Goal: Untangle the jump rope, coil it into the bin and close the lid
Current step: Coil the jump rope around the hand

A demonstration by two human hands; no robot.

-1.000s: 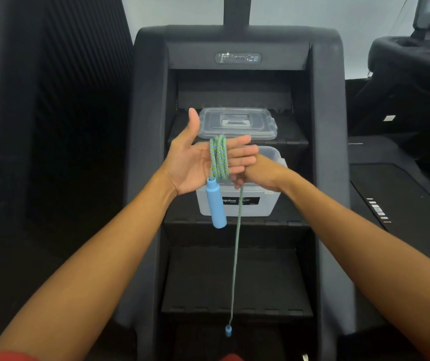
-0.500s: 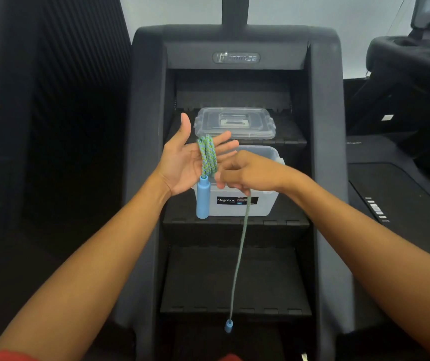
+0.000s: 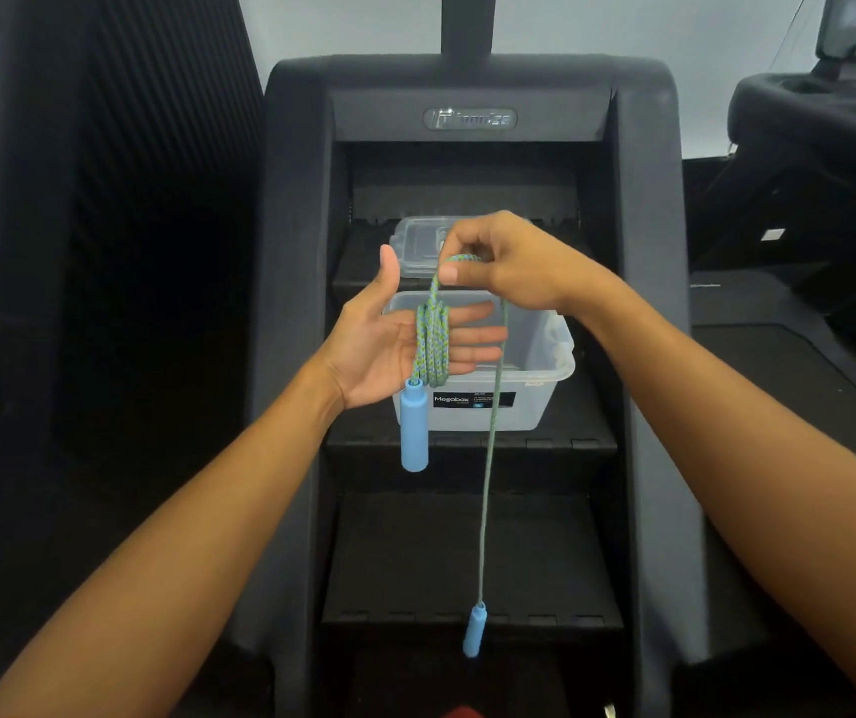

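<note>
The green-blue braided jump rope (image 3: 432, 338) is wound in several loops around the fingers of my left hand (image 3: 383, 342), which is held flat with the palm up. One blue handle (image 3: 414, 431) hangs below that hand. My right hand (image 3: 506, 262) pinches the rope above the left fingers. From it the free strand (image 3: 488, 469) drops down to the second blue handle (image 3: 474, 629). The clear plastic bin (image 3: 539, 373) stands open on a step behind my hands. Its clear lid (image 3: 412, 239) lies on the step above, partly hidden by my right hand.
The bin and lid rest on the black steps (image 3: 467, 557) of a dark stair machine with tall side walls (image 3: 291, 313). A dark ribbed panel (image 3: 120, 241) stands at the left. Other dark gym equipment (image 3: 798, 209) is at the right.
My right hand has risen from below the left fingers to above them, carrying the rope up and over. The dangling handle has lifted higher off the lower step.
</note>
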